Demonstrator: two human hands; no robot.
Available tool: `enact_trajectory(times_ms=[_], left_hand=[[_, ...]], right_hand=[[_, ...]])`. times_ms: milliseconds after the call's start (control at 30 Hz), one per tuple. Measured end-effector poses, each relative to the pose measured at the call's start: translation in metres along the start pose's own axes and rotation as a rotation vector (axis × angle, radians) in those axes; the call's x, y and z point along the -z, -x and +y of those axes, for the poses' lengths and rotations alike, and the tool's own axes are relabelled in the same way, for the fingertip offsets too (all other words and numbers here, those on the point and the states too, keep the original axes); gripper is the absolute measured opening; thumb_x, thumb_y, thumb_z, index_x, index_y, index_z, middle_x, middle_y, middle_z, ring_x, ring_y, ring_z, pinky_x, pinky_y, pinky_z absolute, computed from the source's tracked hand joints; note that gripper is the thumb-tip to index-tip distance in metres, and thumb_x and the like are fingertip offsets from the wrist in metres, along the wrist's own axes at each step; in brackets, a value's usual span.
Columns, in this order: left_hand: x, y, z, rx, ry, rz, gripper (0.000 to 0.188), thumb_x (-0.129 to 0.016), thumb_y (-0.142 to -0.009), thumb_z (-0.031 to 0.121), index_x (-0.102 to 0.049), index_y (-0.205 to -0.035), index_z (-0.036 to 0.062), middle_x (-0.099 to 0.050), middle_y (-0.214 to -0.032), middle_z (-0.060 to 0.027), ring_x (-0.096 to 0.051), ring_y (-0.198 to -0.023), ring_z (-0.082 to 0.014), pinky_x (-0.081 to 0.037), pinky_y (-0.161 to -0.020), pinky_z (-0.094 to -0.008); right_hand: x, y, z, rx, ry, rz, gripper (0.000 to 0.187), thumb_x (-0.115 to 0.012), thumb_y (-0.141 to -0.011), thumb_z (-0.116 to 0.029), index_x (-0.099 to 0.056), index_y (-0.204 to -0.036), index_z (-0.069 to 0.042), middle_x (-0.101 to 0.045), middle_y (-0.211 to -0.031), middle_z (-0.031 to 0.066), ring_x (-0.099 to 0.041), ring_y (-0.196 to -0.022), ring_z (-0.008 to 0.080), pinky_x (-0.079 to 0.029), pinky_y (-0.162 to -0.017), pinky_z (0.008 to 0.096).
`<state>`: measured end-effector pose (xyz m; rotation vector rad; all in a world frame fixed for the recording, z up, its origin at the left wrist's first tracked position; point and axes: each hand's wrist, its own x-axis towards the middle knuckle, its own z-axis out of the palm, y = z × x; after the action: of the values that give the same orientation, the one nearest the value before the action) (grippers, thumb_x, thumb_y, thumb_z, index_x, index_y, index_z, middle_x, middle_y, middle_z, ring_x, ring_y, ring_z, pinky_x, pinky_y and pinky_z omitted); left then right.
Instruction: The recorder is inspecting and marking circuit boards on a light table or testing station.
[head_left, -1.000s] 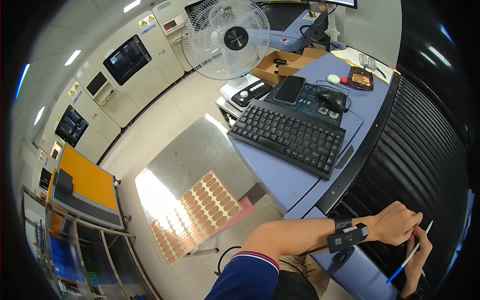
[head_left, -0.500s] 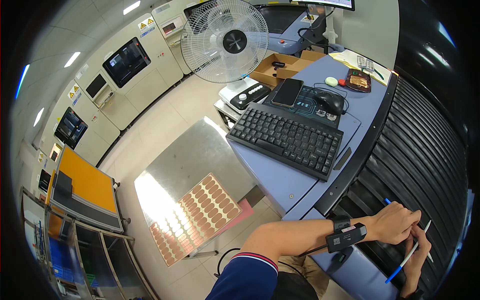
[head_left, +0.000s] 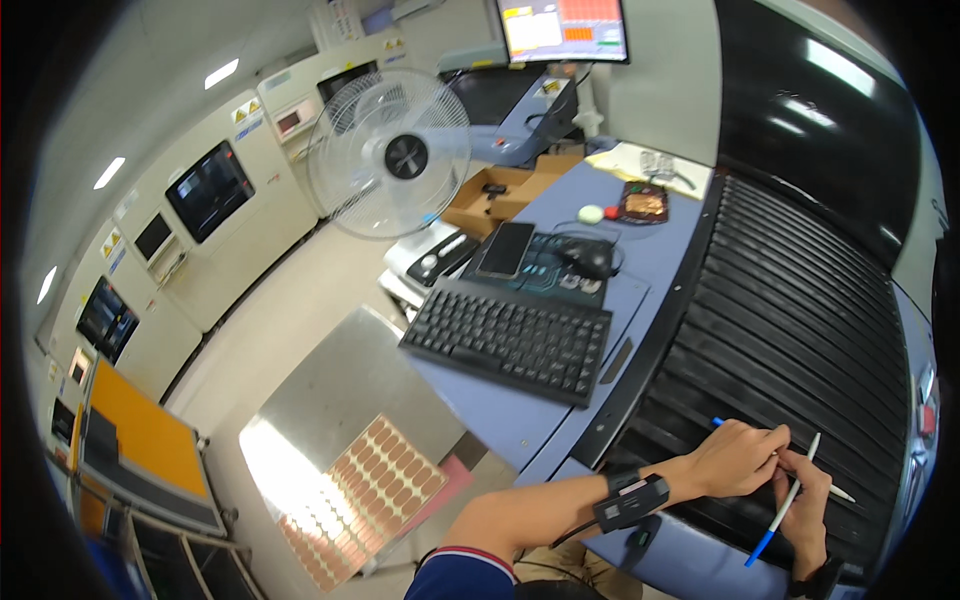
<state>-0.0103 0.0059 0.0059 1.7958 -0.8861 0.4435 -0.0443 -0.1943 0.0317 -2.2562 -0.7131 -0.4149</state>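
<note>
My left hand [head_left: 742, 461] is closed over a slim white-and-blue pen; its blue end sticks out behind the knuckles and its pale pointed tip [head_left: 842, 493] shows beyond my right hand. My right hand [head_left: 803, 506] is closed too, with a second white pen with a blue end [head_left: 765, 542] slanting across its fingers, blue end toward me. The fingertips of both hands meet, so the exact grip is partly hidden. Both hands are above the black ribbed bed [head_left: 775, 330] of a machine.
Left of the bed, a blue-grey worktop carries a black keyboard [head_left: 510, 335], a phone [head_left: 507, 248], a mouse [head_left: 587, 257] and a brown packet [head_left: 643, 202]. Farther left are a fan [head_left: 395, 155] and a metal table [head_left: 330, 375] with a copper-patterned sheet [head_left: 385, 470]. A monitor [head_left: 562, 30] stands behind.
The view has swung right and up, showing more of the bed and monitor. Both hands stay together with the pens, only slightly shifted.
</note>
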Motion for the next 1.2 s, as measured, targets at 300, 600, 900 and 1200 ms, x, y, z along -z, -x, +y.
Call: enact_trajectory(times_ms=[300,600,900,1200], left_hand=[[0.001,0.005,0.001,0.052,-0.071,-0.024,0.017,-0.068,-0.091,0.011,-0.058,-0.104,0.0049,-0.072,-0.076,-0.011,-0.07,-0.063,-0.0297,-0.052,-0.056,-0.0383],[0.003,-0.001,-0.001,0.037,-0.105,-0.065,0.017,-0.07,-0.089,0.011,-0.061,-0.103,0.0047,-0.073,-0.077,-0.0106,-0.07,-0.063,-0.0278,-0.053,-0.056,-0.0353],[0.003,0.005,0.009,0.053,-0.15,-0.083,0.015,-0.072,-0.091,0.014,-0.066,-0.101,0.005,-0.073,-0.076,-0.0097,-0.073,-0.065,-0.0261,-0.055,-0.056,-0.0336],[0.006,0.001,0.005,0.034,-0.259,-0.086,0.019,-0.076,-0.088,0.013,-0.068,-0.103,0.0054,-0.075,-0.079,-0.0097,-0.075,-0.067,-0.0231,-0.059,-0.059,-0.0319]], right_hand=[[0.005,-0.004,-0.009,0.032,-0.019,-0.031,0.025,-0.073,-0.08,0.004,-0.072,-0.105,0.002,-0.075,-0.09,0.018,-0.075,-0.078,0.0338,-0.058,-0.069,0.0377],[0.012,-0.009,-0.006,0.005,-0.036,-0.068,0.022,-0.074,-0.084,-0.001,-0.072,-0.105,0.001,-0.074,-0.086,0.0181,-0.073,-0.074,0.0336,-0.057,-0.066,0.0377],[0.007,-0.002,-0.001,0.084,-0.033,-0.041,0.021,-0.076,-0.086,-0.006,-0.072,-0.106,-0.004,-0.073,-0.08,0.0126,-0.073,-0.069,0.0307,-0.059,-0.062,0.0368],[0.006,-0.002,0.015,0.157,-0.043,-0.064,0.026,-0.073,-0.092,-0.017,-0.07,-0.115,-0.005,-0.072,-0.079,0.0147,-0.072,-0.07,0.0342,-0.058,-0.061,0.0413]])
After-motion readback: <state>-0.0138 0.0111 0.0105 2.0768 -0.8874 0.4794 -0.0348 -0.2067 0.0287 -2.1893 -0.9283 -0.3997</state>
